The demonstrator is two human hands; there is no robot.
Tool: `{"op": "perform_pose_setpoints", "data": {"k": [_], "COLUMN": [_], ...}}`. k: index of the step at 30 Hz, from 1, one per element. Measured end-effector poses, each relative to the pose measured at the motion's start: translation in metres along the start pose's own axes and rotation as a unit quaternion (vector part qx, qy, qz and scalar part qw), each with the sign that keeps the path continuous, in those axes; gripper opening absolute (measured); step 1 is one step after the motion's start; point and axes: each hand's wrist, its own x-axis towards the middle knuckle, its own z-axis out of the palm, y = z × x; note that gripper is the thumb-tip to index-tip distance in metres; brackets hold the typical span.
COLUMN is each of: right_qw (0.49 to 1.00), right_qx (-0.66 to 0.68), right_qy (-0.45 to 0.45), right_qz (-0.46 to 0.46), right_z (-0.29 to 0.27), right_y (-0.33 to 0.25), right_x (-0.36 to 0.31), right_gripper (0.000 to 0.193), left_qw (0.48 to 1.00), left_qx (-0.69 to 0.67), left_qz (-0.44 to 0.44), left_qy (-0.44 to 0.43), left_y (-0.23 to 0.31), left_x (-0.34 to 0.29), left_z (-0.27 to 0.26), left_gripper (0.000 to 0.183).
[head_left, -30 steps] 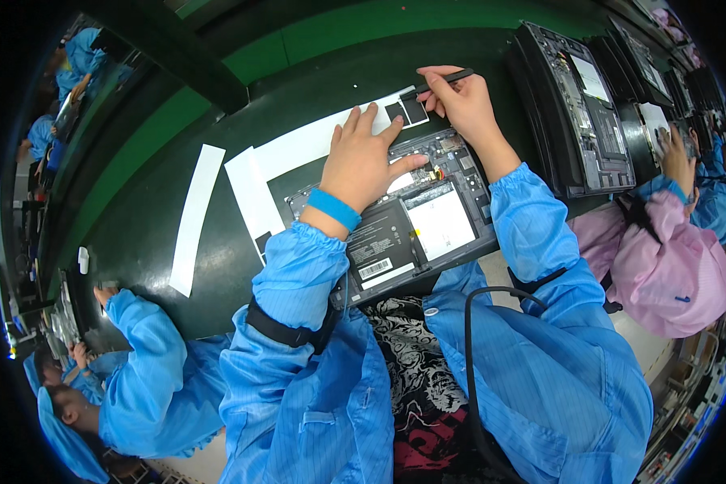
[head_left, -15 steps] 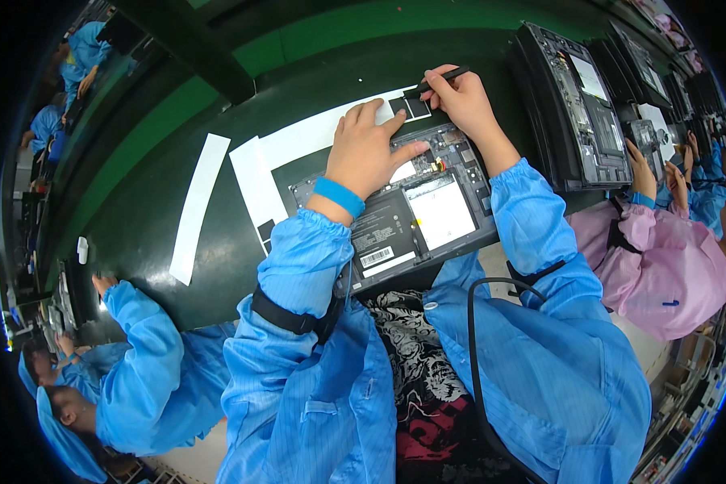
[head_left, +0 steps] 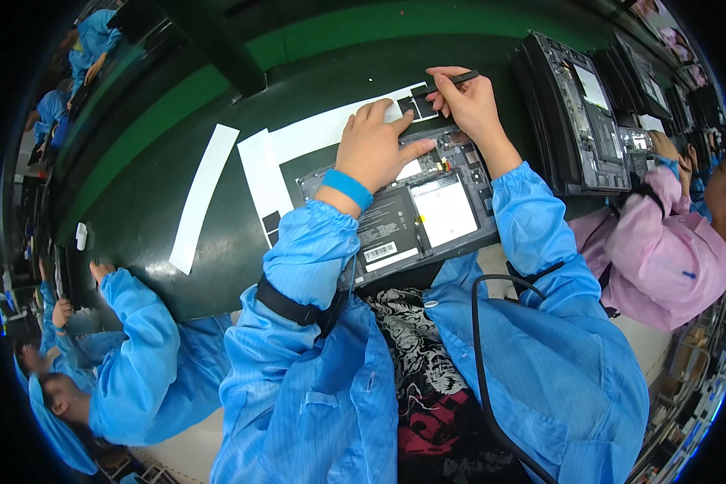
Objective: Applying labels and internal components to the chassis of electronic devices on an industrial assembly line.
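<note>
My left hand (head_left: 375,145) lies with spread fingers across a white backing strip (head_left: 319,129), its thumb reaching over an opened laptop base (head_left: 486,211). Black square pads (head_left: 424,104) sit at the strip's right end, by the left fingertips. My right hand (head_left: 469,103) pinches slim black tweezers (head_left: 465,77), with the tip down at those pads. In the laptop base, a black battery (head_left: 385,230) and a white panel (head_left: 444,211) show; my left hand and wrist cover its upper left part.
A second white strip (head_left: 262,181) with dark squares lies left of the laptop, and a loose strip (head_left: 204,198) farther left. Stacked laptop bases (head_left: 577,113) stand at right. Co-workers sit on both sides, one in a pink sleeve (head_left: 661,242). A black cable (head_left: 477,347) hangs over my front.
The whole view has shifted slightly. My hands stay at the strip's right end, with the tweezers still at the pads. The pink-sleeved co-worker at right has moved their arms.
</note>
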Motion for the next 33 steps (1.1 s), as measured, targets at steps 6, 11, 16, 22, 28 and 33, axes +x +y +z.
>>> {"op": "perform_pose_setpoints", "data": {"k": [6, 11, 16, 22, 28, 33], "right_qw": [1.0, 0.996, 0.986, 0.98, 0.984, 0.99], "right_qx": [0.023, 0.078, 0.152, 0.155, 0.124, 0.097], "right_qy": [-0.002, 0.039, 0.037, -0.024, -0.047, -0.048], "right_qz": [-0.006, -0.018, 0.054, 0.119, 0.119, 0.094], "right_z": [0.002, -0.005, -0.003, 0.025, 0.022, 0.023], "right_y": [-0.007, -0.028, -0.056, -0.048, -0.044, -0.039], "right_x": [-0.001, -0.008, -0.044, -0.068, -0.069, -0.072], "right_gripper": [0.025, 0.023, 0.022, 0.022, 0.021, 0.019], "left_qw": [1.0, 1.0, 0.951, 0.906, 0.88, 0.896], "left_qx": [0.011, -0.003, -0.233, -0.334, -0.381, -0.347], "left_qz": [-0.012, 0.006, -0.046, -0.258, -0.275, -0.261], "left_qy": [0.016, 0.024, 0.198, -0.013, -0.077, -0.091], "left_y": [-0.002, -0.006, -0.006, -0.006, -0.005, -0.006], "left_x": [-0.002, -0.002, -0.01, -0.041, -0.041, -0.034], "left_z": [0.008, 0.003, -0.036, -0.059, -0.042, -0.04], "left_gripper": [0.066, 0.056, 0.026, 0.029, 0.03, 0.026]}}
